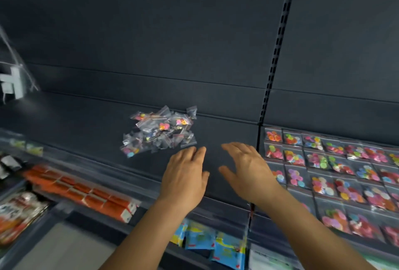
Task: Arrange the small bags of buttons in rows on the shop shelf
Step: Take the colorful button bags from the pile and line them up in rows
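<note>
Two empty hands hover flat-fingered over the dark shelf [216,131]: left hand [185,174] just short of the heaped button bags [159,131], right hand [246,168] beside it. Best to draw one bag out, matching the neighbouring rows [336,166].

A loose heap of small clear plastic button bags [159,132] lies on the dark grey metal shelf [90,131], towards its back. Just in front and to the right, the left hand [185,178] and right hand [248,169] hover side by side. Further right, past the slotted black upright [273,71], flat clear bags of bright buttons [328,170] lie in rows. Long orange packets [84,194] lie on the shelf below, at left.
</note>
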Demonstrator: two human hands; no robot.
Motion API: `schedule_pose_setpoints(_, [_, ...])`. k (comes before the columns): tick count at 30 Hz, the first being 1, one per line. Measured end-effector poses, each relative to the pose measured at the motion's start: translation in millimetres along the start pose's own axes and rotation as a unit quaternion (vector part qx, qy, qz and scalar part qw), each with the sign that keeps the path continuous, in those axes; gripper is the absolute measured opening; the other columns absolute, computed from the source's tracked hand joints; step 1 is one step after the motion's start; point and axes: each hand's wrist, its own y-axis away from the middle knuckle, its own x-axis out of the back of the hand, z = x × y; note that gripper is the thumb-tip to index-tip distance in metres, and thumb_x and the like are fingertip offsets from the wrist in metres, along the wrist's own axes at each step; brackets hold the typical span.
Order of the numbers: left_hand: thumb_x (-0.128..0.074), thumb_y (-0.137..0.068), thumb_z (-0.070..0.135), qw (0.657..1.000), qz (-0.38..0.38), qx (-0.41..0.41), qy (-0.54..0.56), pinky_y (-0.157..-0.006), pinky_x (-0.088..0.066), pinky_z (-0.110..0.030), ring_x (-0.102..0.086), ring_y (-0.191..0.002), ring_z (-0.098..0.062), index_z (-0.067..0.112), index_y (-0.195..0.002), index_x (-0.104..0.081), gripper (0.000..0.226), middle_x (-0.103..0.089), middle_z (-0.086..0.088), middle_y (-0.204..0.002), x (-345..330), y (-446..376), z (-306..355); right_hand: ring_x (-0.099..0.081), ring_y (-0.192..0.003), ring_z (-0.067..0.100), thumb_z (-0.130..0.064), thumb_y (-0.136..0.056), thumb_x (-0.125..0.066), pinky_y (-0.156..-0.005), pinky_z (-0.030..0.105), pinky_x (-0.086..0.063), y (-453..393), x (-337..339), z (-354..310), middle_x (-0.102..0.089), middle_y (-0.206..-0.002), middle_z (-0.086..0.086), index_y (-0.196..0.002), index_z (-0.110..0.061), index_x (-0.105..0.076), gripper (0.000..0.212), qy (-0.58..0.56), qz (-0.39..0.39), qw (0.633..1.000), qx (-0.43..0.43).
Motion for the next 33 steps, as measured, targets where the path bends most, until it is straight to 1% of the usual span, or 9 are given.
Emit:
schedule_pose_setpoints(8, [-0.048, -0.094, 0.038, 0.999, 0.013, 0.046, -0.006, -0.113, -0.018, -0.032, -0.027, -0.137, -0.019, 0.021, -0.148, -0.021, 0.062, -0.033, 0.001, -0.149, 11.3, -2.1, -67.0, -0.032, -0.135, 0.017, -0.039, -0.091, -0.054, -0.111, 0.029, -0.025, -41.8, -28.6, -47.5, -0.039, -0.146, -0.003, -0.142, -0.021, -0.035, 0.057, -0.013, -0.017, 1.000, 0.022])
schedule_pose_setpoints(12, [-0.050, -0.094, 0.036, 0.997, 0.021, 0.068, 0.000, -0.114, -0.018, -0.032, -0.026, -0.138, -0.018, 0.021, -0.148, -0.021, 0.063, -0.032, 0.001, -0.150, 10.5, -20.9, -92.3, -0.034, -0.133, 0.017, -0.037, -0.091, -0.055, -0.109, 0.027, -0.027, -72.1, -39.3, -52.3, -0.042, -0.144, -0.003, -0.141, -0.021, -0.037, 0.055, -0.023, -0.022, 0.999, 0.037])
schedule_pose_setpoints(16, [-0.050, -0.094, 0.035, 0.998, 0.011, 0.066, -0.009, -0.114, -0.018, -0.032, -0.027, -0.138, -0.018, 0.021, -0.149, -0.019, 0.064, -0.031, 0.002, -0.151, 3.5, -48.8, -111.4, -0.035, -0.133, 0.017, -0.033, -0.092, -0.053, -0.109, 0.028, -0.027, -109.5, -50.0, -51.7, -0.043, -0.143, -0.003, -0.142, -0.020, -0.038, 0.053, -0.042, -0.027, 0.998, 0.040])
schedule_pose_setpoints(19, [-0.048, -0.095, 0.035, 0.998, 0.009, 0.068, -0.013, -0.112, -0.022, -0.032, -0.030, -0.135, -0.017, 0.023, -0.147, -0.023, 0.059, -0.034, 0.004, -0.147, -3.6, -75.7, -124.6, -0.034, -0.134, 0.019, -0.032, -0.093, -0.053, -0.109, 0.029, -0.028, -139.4, -58.4, -48.0, -0.042, -0.144, -0.002, -0.142, -0.020, -0.038, 0.052, -0.052, -0.038, 0.997, 0.041])
schedule_pose_setpoints(22, [-0.045, -0.096, 0.033, 0.997, 0.010, 0.070, -0.017, -0.112, -0.024, -0.032, -0.033, -0.132, -0.018, 0.022, -0.144, -0.031, 0.051, -0.039, 0.002, -0.144, -11.7, -100.7, -134.7, -0.034, -0.134, 0.020, -0.030, -0.093, -0.053, -0.107, 0.031, -0.031, -167.4, -68.6, -40.3, -0.043, -0.143, -0.001, -0.140, -0.021, -0.040, 0.050, -0.063, -0.049, 0.996, 0.027])
schedule_pose_setpoints(25, [-0.039, -0.098, 0.036, 0.995, 0.005, 0.098, -0.029, -0.116, -0.017, -0.034, -0.025, -0.138, -0.020, 0.019, -0.146, -0.028, 0.052, -0.033, -0.002, -0.149, -20.2, -122.2, -140.9, -0.038, -0.130, 0.021, -0.029, -0.094, -0.051, -0.102, 0.032, -0.036, -192.8, -80.4, -32.3, -0.045, -0.140, 0.000, -0.136, -0.021, -0.044, 0.044, -0.068, -0.067, 0.995, 0.007])
schedule_pose_setpoints(29, [-0.038, -0.098, 0.039, 0.988, -0.007, 0.149, -0.036, -0.116, -0.016, -0.039, -0.021, -0.139, -0.024, 0.017, -0.146, -0.026, 0.054, -0.031, -0.005, -0.149, -27.9, -142.6, -148.2, -0.045, -0.122, 0.025, -0.030, -0.094, -0.050, -0.093, 0.034, -0.041, -223.9, -93.7, -23.9, -0.052, -0.131, 0.006, -0.128, -0.016, -0.050, 0.036, -0.081, -0.078, 0.993, -0.030])
schedule_pose_setpoints(31, [-0.042, -0.097, 0.039, 0.986, -0.014, 0.162, -0.026, -0.114, -0.017, -0.038, -0.025, -0.137, -0.024, 0.016, -0.146, -0.024, 0.057, -0.036, -0.006, -0.146, -30.4, -147.9, -150.4, -0.045, -0.122, 0.027, -0.033, -0.094, -0.050, -0.092, 0.034, -0.041, -236.5, -99.5, -20.8, -0.052, -0.131, 0.007, -0.129, -0.014, -0.047, 0.040, -0.092, -0.084, 0.991, -0.056])
schedule_pose_setpoints(33, [-0.047, -0.095, 0.040, 0.983, -0.014, 0.180, -0.006, -0.113, -0.019, -0.038, -0.029, -0.135, -0.025, 0.017, -0.147, -0.022, 0.062, -0.041, -0.006, -0.143, -33.0, -150.5, -151.6, -0.040, -0.127, 0.028, -0.037, -0.093, -0.052, -0.094, 0.036, -0.041, -246.5, -106.2, -18.3, -0.049, -0.136, 0.006, -0.137, -0.015, -0.039, 0.051, -0.096, -0.099, 0.987, -0.083])
